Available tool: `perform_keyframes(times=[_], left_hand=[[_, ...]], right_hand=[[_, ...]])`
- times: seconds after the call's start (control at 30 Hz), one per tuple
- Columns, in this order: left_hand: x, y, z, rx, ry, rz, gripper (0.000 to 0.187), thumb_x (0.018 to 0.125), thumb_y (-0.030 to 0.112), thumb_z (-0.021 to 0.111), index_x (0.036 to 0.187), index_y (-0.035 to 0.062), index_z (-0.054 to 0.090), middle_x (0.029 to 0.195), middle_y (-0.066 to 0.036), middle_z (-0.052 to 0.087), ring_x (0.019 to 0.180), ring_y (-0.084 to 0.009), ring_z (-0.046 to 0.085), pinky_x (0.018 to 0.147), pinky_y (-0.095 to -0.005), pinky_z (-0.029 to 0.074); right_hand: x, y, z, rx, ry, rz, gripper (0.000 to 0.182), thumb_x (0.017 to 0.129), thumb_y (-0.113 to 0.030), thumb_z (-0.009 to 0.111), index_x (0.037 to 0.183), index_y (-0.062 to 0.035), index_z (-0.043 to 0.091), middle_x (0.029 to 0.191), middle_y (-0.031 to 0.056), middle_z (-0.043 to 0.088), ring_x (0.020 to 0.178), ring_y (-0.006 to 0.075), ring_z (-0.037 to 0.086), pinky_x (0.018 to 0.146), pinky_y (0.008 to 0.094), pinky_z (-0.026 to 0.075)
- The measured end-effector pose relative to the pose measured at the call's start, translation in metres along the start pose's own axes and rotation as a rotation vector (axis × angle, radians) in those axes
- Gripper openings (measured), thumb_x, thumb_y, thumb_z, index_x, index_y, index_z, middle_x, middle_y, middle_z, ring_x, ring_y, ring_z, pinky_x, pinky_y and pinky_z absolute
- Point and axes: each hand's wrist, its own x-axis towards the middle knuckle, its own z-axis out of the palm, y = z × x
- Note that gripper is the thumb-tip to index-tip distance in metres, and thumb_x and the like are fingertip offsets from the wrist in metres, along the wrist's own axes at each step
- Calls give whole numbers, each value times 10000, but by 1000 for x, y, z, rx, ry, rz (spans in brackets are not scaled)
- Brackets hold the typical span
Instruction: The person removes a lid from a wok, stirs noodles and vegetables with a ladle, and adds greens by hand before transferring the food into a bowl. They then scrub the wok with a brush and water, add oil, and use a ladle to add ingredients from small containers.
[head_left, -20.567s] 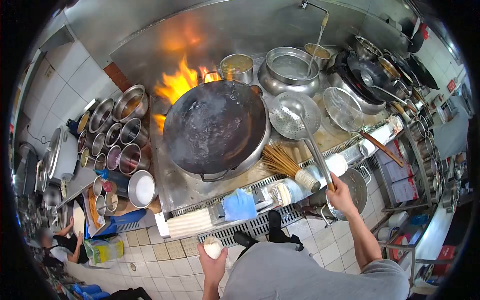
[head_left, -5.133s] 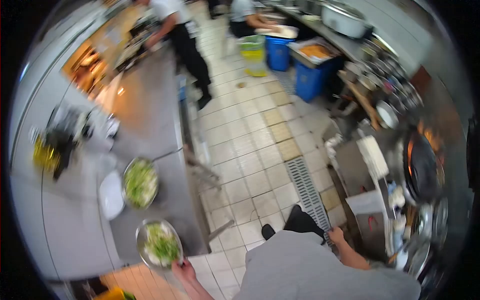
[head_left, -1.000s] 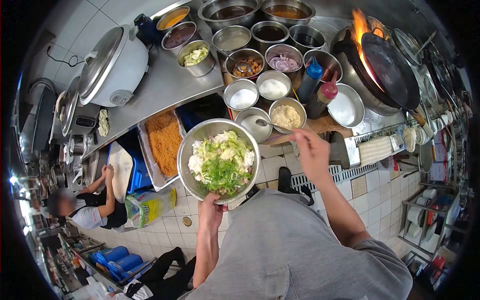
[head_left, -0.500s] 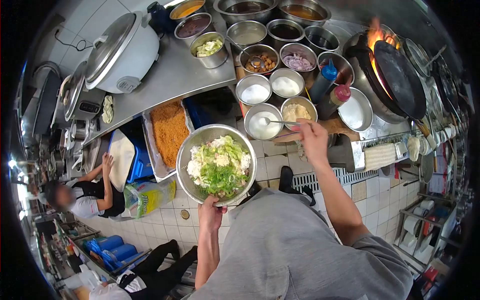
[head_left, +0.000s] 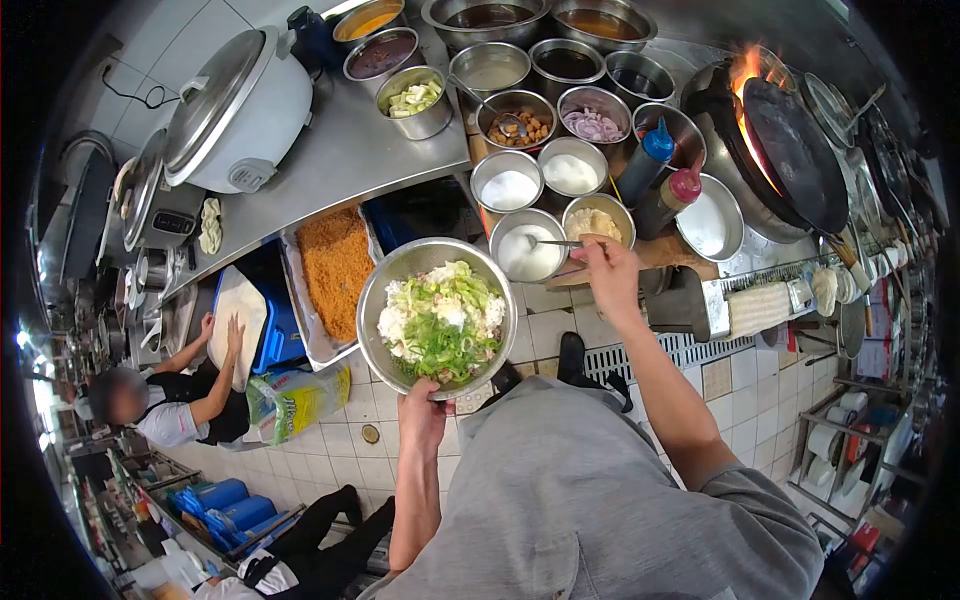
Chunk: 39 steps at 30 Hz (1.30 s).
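My left hand (head_left: 422, 410) grips the near rim of a steel mixing bowl (head_left: 367, 345), thumb over the edge. In the bowl lie white rice (head_left: 396, 328), chopped lettuce (head_left: 462, 287) and sliced green onion (head_left: 447, 355), with a small white patch on the greens. My right hand (head_left: 610, 278) pinches the handle of a metal spoon (head_left: 560, 243). The spoon's head is inside a steel bowl of white powder (head_left: 528, 258), at the powder's surface. Its handle passes over the near edge of a bowl of minced garlic-like paste (head_left: 598, 222).
Behind my right hand stand steel bowls of sliced onion (head_left: 594, 124) and sauces, plus squeeze bottles (head_left: 647, 160). A flaming wok (head_left: 790, 150) is at right. A tray of orange crumbs (head_left: 332, 270) and a rice cooker (head_left: 240, 110) are left. Another person (head_left: 190, 395) works at far left.
My right hand has shifted slightly left and down, and the spoon no longer shows its white heap. A white patch now shows on the greens. The mixing bowl has risen a little.
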Motion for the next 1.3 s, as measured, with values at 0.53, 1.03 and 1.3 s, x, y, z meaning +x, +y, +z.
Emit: perform_keyframes(times=[0.53, 1.03, 1.3], left_hand=[[31, 22, 13, -6, -10, 30, 144, 764, 16, 470, 906, -5, 453, 700, -117, 536, 505, -200, 522, 398, -292, 384], [41, 41, 29, 16, 17, 50, 140, 756, 23, 479, 893, -3, 469, 703, -116, 537, 492, -196, 513, 389, -292, 377], [54, 47, 37, 17, -30, 36, 87, 763, 22, 473, 845, -7, 478, 693, -118, 537, 500, -201, 511, 393, -294, 371]], right_hand=[[57, -22, 43, -252, 0, -246, 235, 888, -173, 545, 982, 19, 643, 756, 110, 679, 619, 113, 601, 585, 247, 460], [49, -63, 9, 386, -153, 125, 246, 903, -118, 489, 1023, 63, 605, 759, 116, 646, 556, 52, 481, 471, 180, 350], [65, -30, 48, -213, -12, -142, 212, 874, -148, 548, 968, 18, 642, 748, 112, 677, 614, 107, 604, 574, 243, 461]])
